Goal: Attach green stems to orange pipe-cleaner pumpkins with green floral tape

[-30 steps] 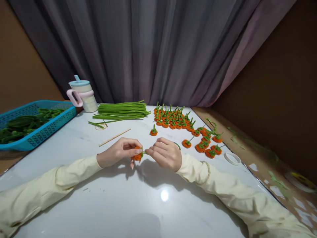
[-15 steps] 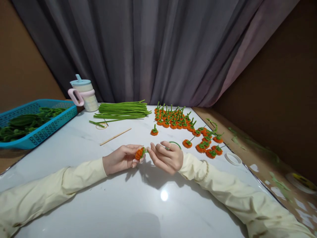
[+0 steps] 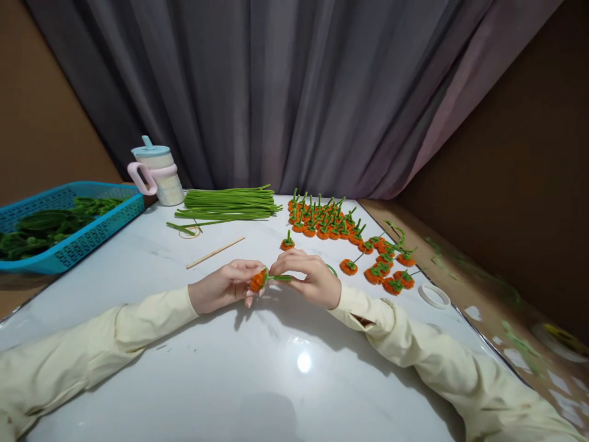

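Between the fingers of my left hand (image 3: 225, 286) is a small, ribbed orange pipe-cleaner pumpkin (image 3: 257, 281), tipped sideways so that its green stem (image 3: 278, 278) points right. My right hand (image 3: 310, 279) curves over that stem, thumb below and fingers above, closed around its free end. Exactly how the fingertips touch it is partly hidden. Behind my right hand, the edge of a green ring or tape roll (image 3: 332, 270) shows. A similar orange pumpkin (image 3: 288, 244) stands alone just beyond my hands, stem up.
Many orange pumpkins (image 3: 322, 224) crowd the back right. Green pipe cleaners (image 3: 230, 204) lie behind a thin wooden stick (image 3: 215, 253). At left are a lidded cup (image 3: 168, 178) and a blue basket (image 3: 87, 242) of green pieces. A white ring (image 3: 434, 296) lies near the right edge.
My right hand has turned over, from fingers curled up to fingers arched down over the stem. More of the green stem shows now. My left hand keeps its hold on the pumpkin.
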A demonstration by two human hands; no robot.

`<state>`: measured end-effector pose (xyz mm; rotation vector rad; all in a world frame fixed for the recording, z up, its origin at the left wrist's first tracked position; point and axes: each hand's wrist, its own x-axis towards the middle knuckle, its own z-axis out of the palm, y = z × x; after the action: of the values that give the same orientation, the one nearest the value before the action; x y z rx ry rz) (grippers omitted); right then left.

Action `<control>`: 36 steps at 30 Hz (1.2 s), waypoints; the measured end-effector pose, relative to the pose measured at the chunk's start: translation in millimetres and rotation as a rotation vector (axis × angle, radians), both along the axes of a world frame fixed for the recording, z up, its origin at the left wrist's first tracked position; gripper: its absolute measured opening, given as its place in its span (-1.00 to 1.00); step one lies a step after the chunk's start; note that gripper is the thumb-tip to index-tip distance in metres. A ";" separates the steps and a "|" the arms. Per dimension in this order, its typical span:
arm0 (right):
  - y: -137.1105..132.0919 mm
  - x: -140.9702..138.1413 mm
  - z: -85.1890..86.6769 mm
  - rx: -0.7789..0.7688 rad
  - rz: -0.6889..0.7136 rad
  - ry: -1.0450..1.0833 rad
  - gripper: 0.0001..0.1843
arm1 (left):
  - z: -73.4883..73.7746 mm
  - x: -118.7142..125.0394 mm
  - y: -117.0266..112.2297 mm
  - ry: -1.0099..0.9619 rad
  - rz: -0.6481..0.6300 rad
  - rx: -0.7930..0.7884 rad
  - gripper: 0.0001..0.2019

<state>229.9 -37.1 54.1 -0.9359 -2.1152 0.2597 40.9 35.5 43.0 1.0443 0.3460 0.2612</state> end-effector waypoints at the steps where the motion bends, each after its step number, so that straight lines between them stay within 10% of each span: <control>1: 0.1 0.4 0.7 -0.011 0.028 0.014 -0.89 | -0.1 0.1 -0.6 -0.001 0.004 -0.005 -0.72; 7: 0.2 2.6 -0.4 0.025 -0.040 -0.087 -0.89 | -2.2 0.9 -0.9 0.003 0.014 -0.038 -0.73; 18: -8.4 8.0 -11.6 0.655 -0.166 -0.505 -0.70 | -6.8 1.2 -1.5 0.005 0.005 -0.284 -0.95; 31: -8.6 7.7 -26.1 0.653 -0.120 -0.541 -0.78 | -14.5 2.6 -1.9 0.022 -0.015 -0.318 -0.92; 36: -4.4 -5.1 -15.7 0.159 -0.169 -0.108 -0.76 | -8.9 4.4 4.7 0.149 -0.065 -0.055 -0.69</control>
<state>224.8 -41.4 38.4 -1.0460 -2.1036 -0.0453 45.2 40.2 34.2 1.0215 0.4501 0.1150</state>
